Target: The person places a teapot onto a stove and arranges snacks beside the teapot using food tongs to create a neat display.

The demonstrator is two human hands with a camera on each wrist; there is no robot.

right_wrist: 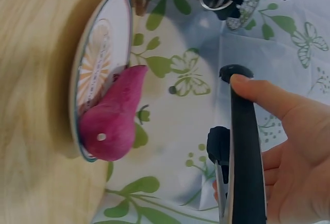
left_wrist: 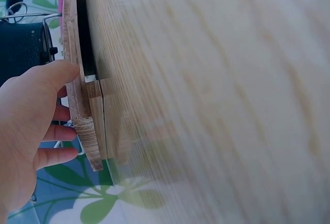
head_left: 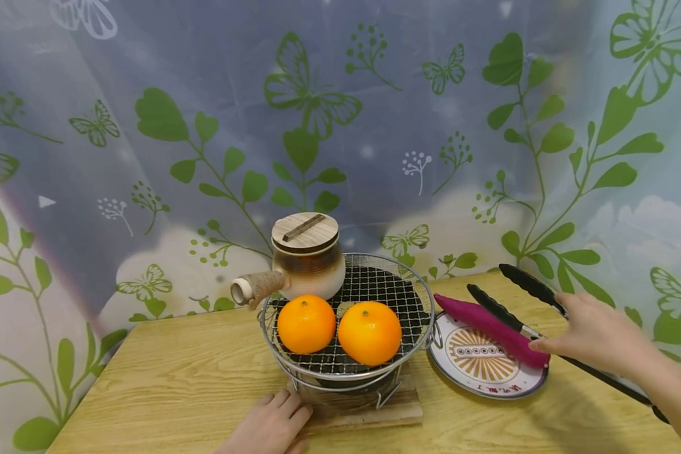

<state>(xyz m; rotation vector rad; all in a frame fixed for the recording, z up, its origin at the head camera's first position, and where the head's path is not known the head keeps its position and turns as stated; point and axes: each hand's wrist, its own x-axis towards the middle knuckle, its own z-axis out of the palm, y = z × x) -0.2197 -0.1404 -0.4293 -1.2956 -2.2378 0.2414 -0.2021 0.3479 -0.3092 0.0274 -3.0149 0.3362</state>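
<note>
My right hand (head_left: 607, 334) holds black-gripped tongs (right_wrist: 247, 157), thumb on one arm and fingers round the other. The arms of the tongs stand apart over the right side of a patterned plate (head_left: 459, 378). On that plate lies a purple sweet potato (right_wrist: 116, 121), partly covered by one arm in the head view; nothing is between the tips. At lower centre, my left hand (head_left: 272, 422) rests by the left corner of a wooden board (head_left: 397, 413) under a small stove. The left wrist view has the thumb and fingertips right at the board's edge (left_wrist: 77, 100).
A round wire grill (head_left: 414, 321) tops the stove, with two oranges (head_left: 306, 325) (head_left: 370, 334) on its front part. Behind them stands a clay pot (head_left: 312, 271) with a wooden lid, its handle pointing left. A leaf-patterned cloth (head_left: 374, 126) hangs behind the wooden table (head_left: 164, 384).
</note>
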